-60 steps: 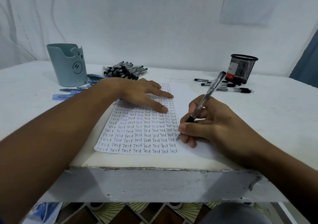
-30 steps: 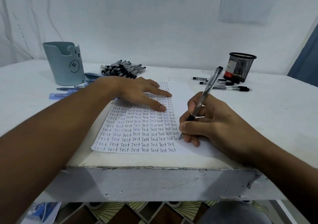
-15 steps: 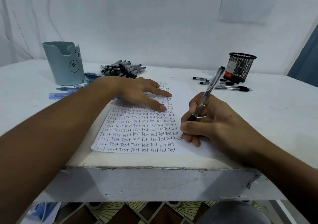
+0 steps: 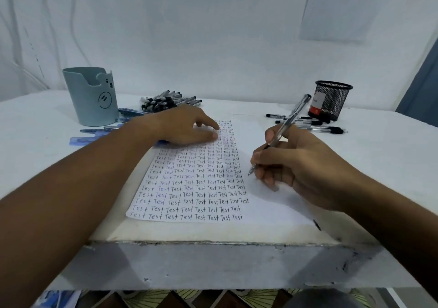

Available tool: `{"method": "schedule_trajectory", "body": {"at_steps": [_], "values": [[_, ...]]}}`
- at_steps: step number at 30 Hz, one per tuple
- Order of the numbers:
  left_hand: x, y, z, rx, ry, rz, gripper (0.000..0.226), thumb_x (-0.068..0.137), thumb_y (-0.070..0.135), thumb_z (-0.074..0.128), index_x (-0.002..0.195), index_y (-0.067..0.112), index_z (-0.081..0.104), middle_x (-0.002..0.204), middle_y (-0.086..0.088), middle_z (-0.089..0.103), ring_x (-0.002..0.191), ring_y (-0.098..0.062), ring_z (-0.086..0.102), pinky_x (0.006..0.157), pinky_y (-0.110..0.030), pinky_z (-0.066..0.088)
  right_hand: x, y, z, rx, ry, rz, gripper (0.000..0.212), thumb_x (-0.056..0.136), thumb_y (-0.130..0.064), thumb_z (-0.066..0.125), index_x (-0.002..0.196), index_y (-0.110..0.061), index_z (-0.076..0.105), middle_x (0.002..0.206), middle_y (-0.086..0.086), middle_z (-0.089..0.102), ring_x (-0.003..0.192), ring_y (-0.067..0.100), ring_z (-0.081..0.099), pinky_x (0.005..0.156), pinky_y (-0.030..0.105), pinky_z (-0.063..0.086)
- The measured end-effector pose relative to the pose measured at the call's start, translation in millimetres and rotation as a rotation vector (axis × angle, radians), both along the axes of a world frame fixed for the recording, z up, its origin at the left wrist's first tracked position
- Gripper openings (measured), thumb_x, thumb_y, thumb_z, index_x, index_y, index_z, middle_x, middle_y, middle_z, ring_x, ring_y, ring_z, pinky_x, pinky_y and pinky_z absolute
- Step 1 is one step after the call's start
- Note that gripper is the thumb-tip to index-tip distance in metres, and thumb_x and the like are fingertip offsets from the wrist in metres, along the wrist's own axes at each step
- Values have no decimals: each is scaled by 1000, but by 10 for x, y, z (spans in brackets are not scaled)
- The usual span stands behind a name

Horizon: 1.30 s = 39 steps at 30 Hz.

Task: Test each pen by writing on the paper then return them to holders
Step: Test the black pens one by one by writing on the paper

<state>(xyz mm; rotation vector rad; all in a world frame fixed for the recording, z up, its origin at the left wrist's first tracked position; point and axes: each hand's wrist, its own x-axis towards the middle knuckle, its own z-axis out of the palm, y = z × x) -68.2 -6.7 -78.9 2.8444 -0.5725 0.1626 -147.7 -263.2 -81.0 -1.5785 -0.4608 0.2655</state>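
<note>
Since the earlier frames, the right hand has shifted rightward off the last written column, and the left hand has slid toward the far end of the sheet. The right hand grips a clear-barrelled ballpoint pen with a black grip in a writing hold, tip lowered at the blank right margin of the white paper covered in rows of "Test", probably to start a new column. The left hand lies flat, fingers extended, pressing the paper against the white desk so it cannot slide under the strokes. A pale blue plastic bear-faced holder stands far left; its contents are not visible. A black wire-mesh cup stands far right, apparently without pens. Loose pens lie beside each holder, and a heap of black-capped pens rests between them.
</note>
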Motion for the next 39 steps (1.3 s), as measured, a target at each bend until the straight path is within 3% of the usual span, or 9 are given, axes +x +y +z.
{"method": "schedule_trajectory", "body": {"at_steps": [3,6,11,15,18,21,28,32,39], "values": [[52,58,-3,0,-98,45,30,93,41,58,118,26,68,113,4,67,87,1,57,80,-17,41,234,76,197,64,18,-111,12,97,-11,55,88,-6,49,71,17,57,55,30,59,47,30,46],[92,109,-14,-51,-186,81,23,93,28,62,112,20,71,107,2,67,84,-2,54,76,-15,36,456,144,329,128,27,-209,24,103,-24,44,87,-6,48,56,12,58,52,33,60,46,29,46],[107,90,-6,-81,-303,40,17,91,19,64,105,16,73,91,7,63,75,3,50,68,-2,30,709,224,146,135,-69,-267,8,102,-13,47,104,-7,43,76,18,55,48,23,59,44,29,45],[100,72,17,-76,-314,-9,15,91,17,64,102,17,74,90,8,63,75,11,49,70,1,31,791,205,22,193,-69,-289,21,99,-6,52,108,-11,34,77,21,57,54,25,61,50,29,51],[109,59,11,-65,-314,-27,14,91,18,64,102,18,74,89,11,60,75,15,51,71,1,31,828,170,19,269,-12,-279,13,103,-18,48,106,-9,39,82,22,56,57,28,65,51,31,53],[114,51,4,-61,-317,-43,14,91,19,64,101,19,74,87,13,59,79,22,47,69,3,29,855,147,10,358,19,-324,25,104,-31,43,94,-8,43,80,17,49,54,30,65,48,31,52],[56,-57,27,-120,-334,-55,23,95,35,57,107,23,73,98,11,70,83,11,54,73,-2,28,902,102,-26,342,-137,-411,15,99,-15,56,105,-3,48,75,14,59,55,20,63,55,27,53],[-1,-175,35,-160,-230,-76,35,92,48,53,108,24,72,104,11,70,100,-5,59,87,-23,39,919,115,-47,340,-180,-382,20,97,-12,58,110,1,48,75,18,60,55,17,62,54,25,53],[-31,-246,37,-279,-176,-89,39,82,61,53,98,32,75,94,16,71,95,-1,59,84,-14,39,940,156,-70,343,-187,-352,23,97,-9,57,114,6,50,76,18,61,56,19,64,56,25,54]]}}
